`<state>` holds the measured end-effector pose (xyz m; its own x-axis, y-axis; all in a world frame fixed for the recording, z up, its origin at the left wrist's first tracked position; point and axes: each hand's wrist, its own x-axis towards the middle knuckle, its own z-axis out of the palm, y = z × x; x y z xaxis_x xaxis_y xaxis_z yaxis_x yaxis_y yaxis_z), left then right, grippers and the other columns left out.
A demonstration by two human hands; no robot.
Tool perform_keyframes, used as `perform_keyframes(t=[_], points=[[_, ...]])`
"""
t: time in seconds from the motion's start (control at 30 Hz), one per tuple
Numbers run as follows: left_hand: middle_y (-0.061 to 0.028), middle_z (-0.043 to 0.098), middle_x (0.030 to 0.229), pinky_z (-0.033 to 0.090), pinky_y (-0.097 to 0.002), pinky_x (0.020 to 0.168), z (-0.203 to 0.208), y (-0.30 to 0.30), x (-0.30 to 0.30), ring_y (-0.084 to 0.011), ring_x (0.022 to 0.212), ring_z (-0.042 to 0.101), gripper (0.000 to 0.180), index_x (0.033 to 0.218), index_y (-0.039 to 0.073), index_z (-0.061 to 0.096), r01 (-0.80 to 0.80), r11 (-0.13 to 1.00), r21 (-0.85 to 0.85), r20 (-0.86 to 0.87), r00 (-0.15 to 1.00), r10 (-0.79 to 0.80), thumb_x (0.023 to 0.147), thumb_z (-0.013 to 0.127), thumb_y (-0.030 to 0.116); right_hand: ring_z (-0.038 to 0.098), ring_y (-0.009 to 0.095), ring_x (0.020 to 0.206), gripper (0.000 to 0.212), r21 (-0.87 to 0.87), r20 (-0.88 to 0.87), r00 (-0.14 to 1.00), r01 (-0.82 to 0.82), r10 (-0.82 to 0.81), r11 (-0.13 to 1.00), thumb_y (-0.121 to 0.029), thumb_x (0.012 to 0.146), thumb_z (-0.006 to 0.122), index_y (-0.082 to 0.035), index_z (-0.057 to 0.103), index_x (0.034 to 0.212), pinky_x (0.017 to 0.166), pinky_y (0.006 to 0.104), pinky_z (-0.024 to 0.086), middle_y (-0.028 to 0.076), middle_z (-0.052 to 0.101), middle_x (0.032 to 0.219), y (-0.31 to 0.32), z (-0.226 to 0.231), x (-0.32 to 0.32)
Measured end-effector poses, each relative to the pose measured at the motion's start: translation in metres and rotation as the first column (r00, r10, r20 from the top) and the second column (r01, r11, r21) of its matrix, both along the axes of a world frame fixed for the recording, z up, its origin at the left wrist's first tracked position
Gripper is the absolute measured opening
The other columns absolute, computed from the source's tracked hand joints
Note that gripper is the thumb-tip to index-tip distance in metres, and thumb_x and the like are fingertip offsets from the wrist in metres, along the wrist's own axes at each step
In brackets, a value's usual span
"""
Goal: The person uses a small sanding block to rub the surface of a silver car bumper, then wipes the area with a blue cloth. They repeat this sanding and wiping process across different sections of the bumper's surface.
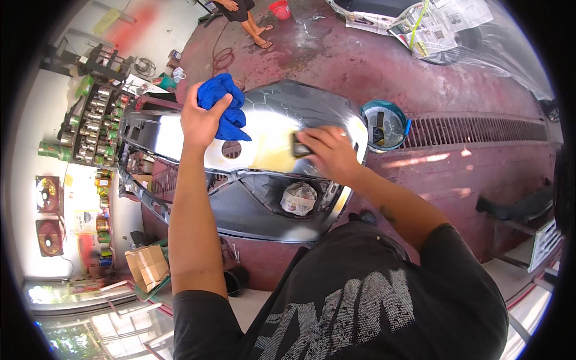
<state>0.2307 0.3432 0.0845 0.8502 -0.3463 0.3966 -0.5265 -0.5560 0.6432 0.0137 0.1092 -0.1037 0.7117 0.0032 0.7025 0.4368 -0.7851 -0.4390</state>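
A car bumper (pixel 275 113) lies in front of me, dark grey with white and yellowish patches and a round hole. Bunched up in my left hand (pixel 200 122) is a blue cloth (pixel 227 101), held over the bumper's upper left part. My right hand (pixel 333 153) grips a small dark sanding block (pixel 299 146) at the yellowish patch; its underside is hidden. A plastic-wrapped round piece (pixel 298 198) sits in the bumper's nearer opening.
A teal bucket (pixel 409 127) of cloudy water stands right of the bumper, beside a floor grate (pixel 480 130). Cans (pixel 96 117) fill a rack at left, above a cardboard box (pixel 147 268). Far off are a person's legs (pixel 249 27), a red bucket (pixel 279 9) and a hose (pixel 223 59).
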Motion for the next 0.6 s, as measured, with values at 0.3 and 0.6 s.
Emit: perform_keyframes(t=[0.3, 0.6], points=[[-0.0108, 0.082, 0.121, 0.061, -0.0361, 0.098, -0.002, 0.001, 0.005, -0.0195, 0.109, 0.078, 0.058, 0.135, 0.005, 0.073, -0.007, 1.0, 0.008, -0.003, 1.0, 0.007, 0.089, 0.099, 0.03, 0.062, 0.029, 0.131, 0.074, -0.054, 0.002, 0.999, -0.034, 0.034, 0.998, -0.024, 0.084, 0.092, -0.016, 0.069, 0.154, 0.11, 0.0512, 0.049, 0.003, 0.07, 0.143, -0.009, -0.017, -0.004], [-0.0105, 0.083, 0.12, 0.061, -0.0378, 0.099, -0.004, 0.009, 0.003, -0.0217, 0.11, 0.079, 0.058, 0.133, 0.007, 0.075, 0.009, 1.0, -0.029, -0.024, 1.0, -0.009, 0.087, 0.099, 0.034, 0.062, 0.028, 0.123, 0.064, -0.045, 0.04, 0.999, -0.008, 0.01, 0.999, -0.03, 0.088, 0.088, -0.015, 0.072, 0.148, 0.107, 0.0486, 0.049, 0.001, 0.071, 0.134, 0.052, 0.037, 0.029]])
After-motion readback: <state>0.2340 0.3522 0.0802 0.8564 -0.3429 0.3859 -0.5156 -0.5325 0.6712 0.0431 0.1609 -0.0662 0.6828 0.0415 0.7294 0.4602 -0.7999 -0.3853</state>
